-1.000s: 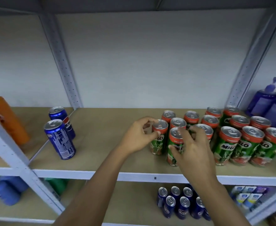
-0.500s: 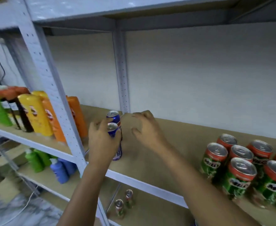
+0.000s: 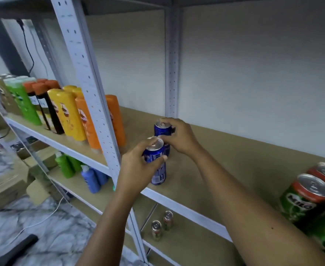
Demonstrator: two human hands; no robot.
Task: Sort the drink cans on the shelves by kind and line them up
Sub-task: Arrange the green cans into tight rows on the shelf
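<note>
Blue cans are both in hand at the left end of the middle shelf (image 3: 234,150): the left hand (image 3: 138,169) has its grip curled round the near blue can (image 3: 157,166), the right hand (image 3: 181,137) pinches the top of the far blue can (image 3: 160,128). Green Milo cans (image 3: 307,194) stand grouped at the right end, so that kind looks sorted, while the blue pair is not yet rehomed. On the lower shelf (image 3: 186,237), two small cans (image 3: 161,225) stand apart, likely also unsorted.
</note>
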